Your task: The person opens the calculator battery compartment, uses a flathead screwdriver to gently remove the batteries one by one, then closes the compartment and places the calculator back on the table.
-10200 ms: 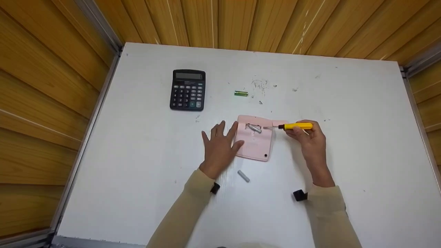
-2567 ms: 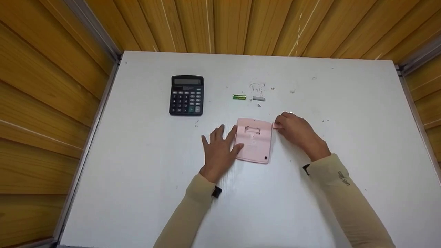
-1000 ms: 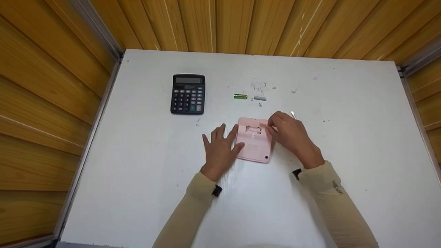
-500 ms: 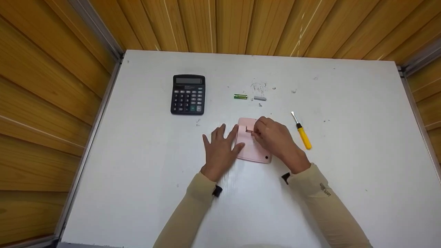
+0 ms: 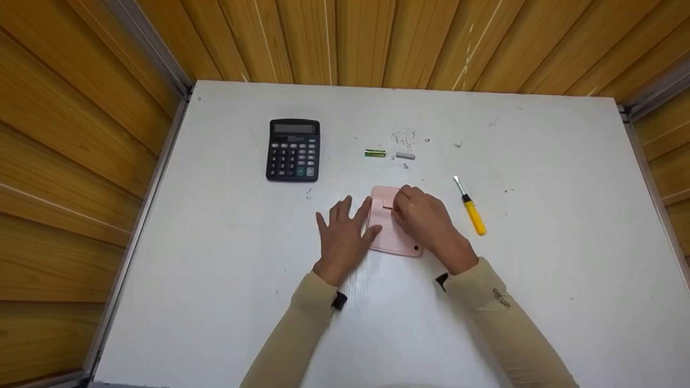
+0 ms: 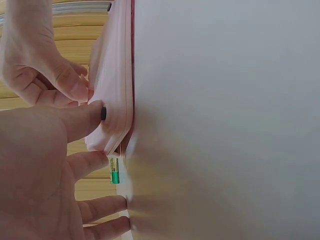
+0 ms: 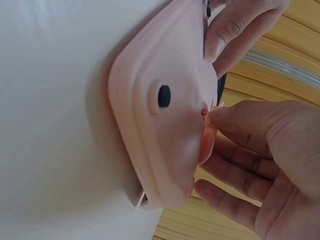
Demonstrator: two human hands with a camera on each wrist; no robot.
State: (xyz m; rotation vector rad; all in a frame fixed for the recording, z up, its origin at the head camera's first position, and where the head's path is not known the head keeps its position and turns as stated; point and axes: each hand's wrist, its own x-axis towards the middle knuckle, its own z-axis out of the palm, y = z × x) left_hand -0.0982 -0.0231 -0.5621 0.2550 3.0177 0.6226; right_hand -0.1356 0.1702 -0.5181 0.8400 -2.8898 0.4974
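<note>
A pink calculator [image 5: 389, 240] lies face down on the white table, its back upward. My left hand [image 5: 344, 242] rests along its left side with the fingers spread and straight, the thumb laid on its back near a black rubber foot [image 6: 103, 113]. Over the battery opening, my right hand [image 5: 426, 221] pinches a small pink battery cover [image 7: 208, 144] between thumb and fingers. In the right wrist view the cover stands tilted at the opening. From the head view, my right fingers hide most of it.
A yellow-handled screwdriver [image 5: 473, 214] lies right of the pink calculator. Beyond it are a green battery [image 5: 375, 153] and a grey battery [image 5: 405, 156]. A black calculator [image 5: 293, 151] sits at the back left of the table [image 5: 226, 231]. Wood-patterned walls [image 5: 361, 43] stand behind and at the sides.
The grey batteries left the calculator's area and the screwdriver was put down. My right hand picked up the cover from the right and moved it left over the opening. My left hand stayed.
</note>
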